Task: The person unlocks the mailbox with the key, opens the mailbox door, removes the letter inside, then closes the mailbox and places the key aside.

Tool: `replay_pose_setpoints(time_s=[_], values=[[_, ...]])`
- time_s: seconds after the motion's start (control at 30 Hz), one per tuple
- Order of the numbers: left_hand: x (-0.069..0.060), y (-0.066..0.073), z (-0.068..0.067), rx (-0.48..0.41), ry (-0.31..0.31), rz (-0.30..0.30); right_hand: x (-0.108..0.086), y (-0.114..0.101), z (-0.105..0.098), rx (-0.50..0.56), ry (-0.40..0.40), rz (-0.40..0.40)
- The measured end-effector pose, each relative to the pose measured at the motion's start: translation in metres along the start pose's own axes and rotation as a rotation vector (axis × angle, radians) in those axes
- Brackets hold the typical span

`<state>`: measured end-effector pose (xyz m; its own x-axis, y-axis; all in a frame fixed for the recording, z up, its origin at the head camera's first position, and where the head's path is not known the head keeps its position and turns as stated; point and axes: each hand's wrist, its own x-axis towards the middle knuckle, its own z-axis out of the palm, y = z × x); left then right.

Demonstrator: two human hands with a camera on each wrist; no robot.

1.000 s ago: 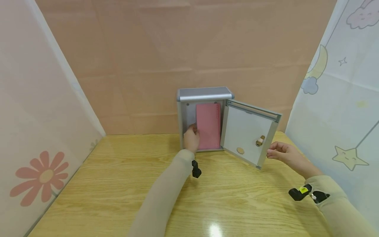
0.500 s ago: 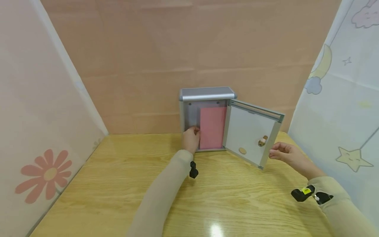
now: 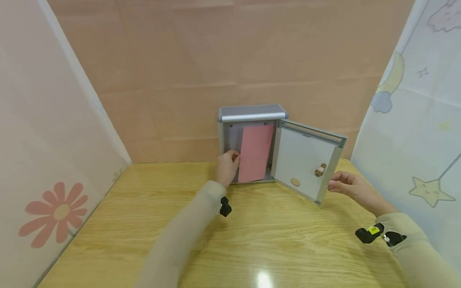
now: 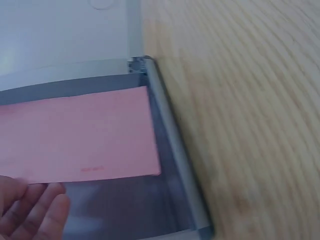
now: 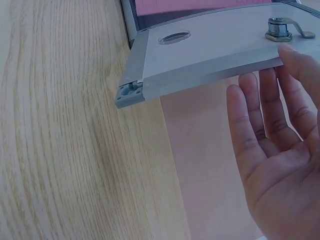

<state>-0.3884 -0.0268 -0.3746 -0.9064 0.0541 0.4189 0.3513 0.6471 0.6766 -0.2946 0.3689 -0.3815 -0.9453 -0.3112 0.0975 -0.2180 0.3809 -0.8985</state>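
A grey metal mailbox [image 3: 253, 114] stands at the back of the table with its door [image 3: 302, 158] swung out to the right. My left hand [image 3: 227, 166] pinches the left edge of a pink envelope [image 3: 255, 154] at the box's opening; the envelope leans, its top toward the right. In the left wrist view, small red print shows near one edge of the envelope, and the left fingertips [image 4: 59, 202] lie at that edge. My right hand [image 3: 354, 191] grips the door's free edge, thumb on the inner face and fingers behind, close to the metal lock cam [image 5: 280, 30].
The box and door stand on a wood-grain table [image 3: 144, 224]. A peach cloth backdrop [image 3: 162, 80] hangs close behind the box. Patterned cloth walls rise at left [image 3: 43, 140] and right [image 3: 421, 132]. A round opening [image 5: 175, 37] shows in the door's inner face.
The envelope has shifted left and slightly forward in the box and now tilts. My left hand and forearm have moved left with it. The right hand keeps its grip on the door.
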Motion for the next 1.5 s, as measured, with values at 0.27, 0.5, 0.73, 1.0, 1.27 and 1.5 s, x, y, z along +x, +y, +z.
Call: replay_pose_setpoints(time_s=[0.27,0.5,0.73,1.0,1.27,1.5], values=[[-0.002,0.006,-0.054,-0.196,-0.361,-0.098,0.0,-0.003,-0.002,0.006,-0.012,-0.003],[0.0,-0.01,-0.107,-0.375,-0.623,-0.177,0.002,-0.005,-0.001,0.003,-0.016,0.046],[0.004,-0.042,-0.165,-0.495,-0.642,-0.201,0.002,-0.004,-0.002,-0.005,-0.011,0.05],[0.01,-0.095,-0.196,-0.67,-0.578,-0.391,-0.002,-0.004,-0.006,-0.006,-0.004,0.045],[-0.005,-0.158,-0.181,-0.618,-0.658,-0.569,-0.003,-0.005,-0.005,0.001,-0.007,0.07],[-0.024,-0.17,-0.158,-0.37,-0.694,-0.636,-0.001,-0.006,-0.002,0.007,-0.01,0.062]])
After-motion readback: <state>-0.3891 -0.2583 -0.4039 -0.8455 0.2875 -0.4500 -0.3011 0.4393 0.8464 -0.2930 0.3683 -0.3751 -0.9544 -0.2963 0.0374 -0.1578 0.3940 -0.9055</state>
